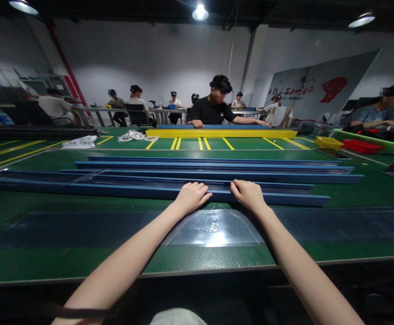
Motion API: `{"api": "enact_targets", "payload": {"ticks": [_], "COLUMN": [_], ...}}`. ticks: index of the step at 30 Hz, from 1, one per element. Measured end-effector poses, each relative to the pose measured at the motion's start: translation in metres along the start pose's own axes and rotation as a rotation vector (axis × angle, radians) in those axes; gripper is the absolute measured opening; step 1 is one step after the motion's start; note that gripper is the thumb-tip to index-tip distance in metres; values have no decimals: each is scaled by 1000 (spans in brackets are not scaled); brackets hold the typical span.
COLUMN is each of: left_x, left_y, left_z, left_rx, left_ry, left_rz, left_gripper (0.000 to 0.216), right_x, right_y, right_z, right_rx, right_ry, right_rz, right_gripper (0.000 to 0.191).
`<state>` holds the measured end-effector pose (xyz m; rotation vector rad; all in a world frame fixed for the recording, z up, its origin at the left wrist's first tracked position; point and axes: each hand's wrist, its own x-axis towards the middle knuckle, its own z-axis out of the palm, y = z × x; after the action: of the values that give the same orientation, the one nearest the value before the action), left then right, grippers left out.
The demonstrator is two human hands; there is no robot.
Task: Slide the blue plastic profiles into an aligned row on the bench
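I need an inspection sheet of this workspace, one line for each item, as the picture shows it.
surface: green table with yellow lines, a clear sheet at the near edge.
job's things: several long blue strips lying side by side.
clutter: white rings, yellow tray, red tray.
grips: left hand and right hand rest on the nearest strip, fingers curled; a firm grip cannot be told.
cables: nothing seen.
surroundings: a person in a black shirt opposite; more people at tables behind.
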<state>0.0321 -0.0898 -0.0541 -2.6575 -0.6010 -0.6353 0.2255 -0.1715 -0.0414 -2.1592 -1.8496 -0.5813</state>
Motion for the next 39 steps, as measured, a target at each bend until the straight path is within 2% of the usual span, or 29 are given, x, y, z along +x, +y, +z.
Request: {"api": "enact_targets", "payload": {"ticks": [5, 9, 16, 22, 34, 39], "left_x": [0, 0, 0, -2, -4, -4], "left_y": [-1, -1, 0, -2, -2, -4], "left_z": [1, 1, -1, 0, -4, -5], "left_rx": [-11, -10, 3, -4, -21, -3], "left_ry": [1, 2, -5, -2, 6, 23], "left_rz": [7, 3, 6, 26, 32, 39], "left_gripper": [33, 33, 33, 32, 29, 30], "right_x": [0, 1, 5, 6, 7, 5], "right_y": [-3, -8, -11, -10, -9, 0], "right_z": [3, 5, 4, 1, -1, -1], "right_rx": [-1, 13, -4, -36, -46, -66], "right_ry": [121, 152, -15, -100, -112, -105], "right_rz": [17, 31, 71, 86, 64, 71], "right_gripper": [40, 41, 45, 49, 52, 50]}}
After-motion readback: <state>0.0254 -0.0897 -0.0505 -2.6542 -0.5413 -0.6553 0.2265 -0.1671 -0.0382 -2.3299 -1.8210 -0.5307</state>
